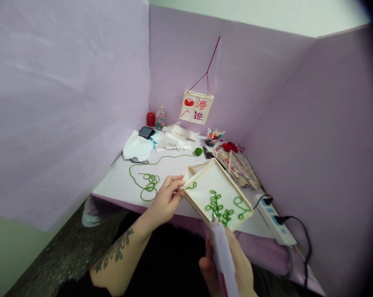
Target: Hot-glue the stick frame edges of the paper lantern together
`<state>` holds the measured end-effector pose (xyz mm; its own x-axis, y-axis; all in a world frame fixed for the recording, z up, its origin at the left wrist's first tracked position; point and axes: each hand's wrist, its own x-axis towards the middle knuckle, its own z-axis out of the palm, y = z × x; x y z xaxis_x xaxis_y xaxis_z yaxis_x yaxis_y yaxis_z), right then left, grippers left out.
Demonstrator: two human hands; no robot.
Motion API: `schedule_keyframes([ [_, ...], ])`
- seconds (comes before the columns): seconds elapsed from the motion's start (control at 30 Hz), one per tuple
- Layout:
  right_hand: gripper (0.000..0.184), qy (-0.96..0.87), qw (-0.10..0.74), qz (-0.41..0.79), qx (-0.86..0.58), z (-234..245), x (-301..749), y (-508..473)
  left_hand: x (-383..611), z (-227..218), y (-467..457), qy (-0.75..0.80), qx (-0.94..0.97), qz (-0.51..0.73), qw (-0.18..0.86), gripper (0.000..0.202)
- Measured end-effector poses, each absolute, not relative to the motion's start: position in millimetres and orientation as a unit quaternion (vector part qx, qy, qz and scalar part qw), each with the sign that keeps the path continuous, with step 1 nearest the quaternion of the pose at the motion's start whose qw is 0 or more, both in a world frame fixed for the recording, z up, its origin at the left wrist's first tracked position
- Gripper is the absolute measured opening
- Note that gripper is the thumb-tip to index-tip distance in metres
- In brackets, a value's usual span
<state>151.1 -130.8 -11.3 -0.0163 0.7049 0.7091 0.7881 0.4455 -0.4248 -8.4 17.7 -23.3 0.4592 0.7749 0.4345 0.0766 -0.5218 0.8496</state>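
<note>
My left hand [169, 198] pinches the left corner of a wooden-framed panel [205, 177], which is tilted above the table's front edge. Green cord curls [215, 202] form leafy sprigs and swirls on its white face. My right hand [235, 260] is wrapped round a pale glue gun [222, 255]; its nozzle is over the lower part of the panel, close to the green sprigs, and I cannot tell whether it touches. A loose green cord [149, 183] lies in loops left of the panel and runs back to a small green ball [198, 151].
A power strip [274, 222] with plugged-in black cables lies at the right edge. Behind the panel are wooden sticks [242, 173], red yarn [230, 147], scissors [208, 152] and white paper scraps [174, 138]. A bead jar [160, 118] stands at the back; a framed sign [197, 108] hangs above.
</note>
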Motion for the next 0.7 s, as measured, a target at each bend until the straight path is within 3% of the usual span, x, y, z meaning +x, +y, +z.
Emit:
schedule_keyframes([
  [0.17,0.024,-0.733,0.477,-0.075,-0.48,-6,146,-139,-17,-14,-5,0.234,0.776,0.449,0.376,0.025],
  [0.3,0.023,-0.728,0.482,-0.059,-0.484,-9,151,-140,-23,-5,-14,0.235,0.785,0.459,0.342,0.021],
  [0.7,0.05,-0.753,0.447,-0.027,-0.482,-7,159,-145,-27,8,-28,0.247,0.796,0.464,0.3,0.016],
])
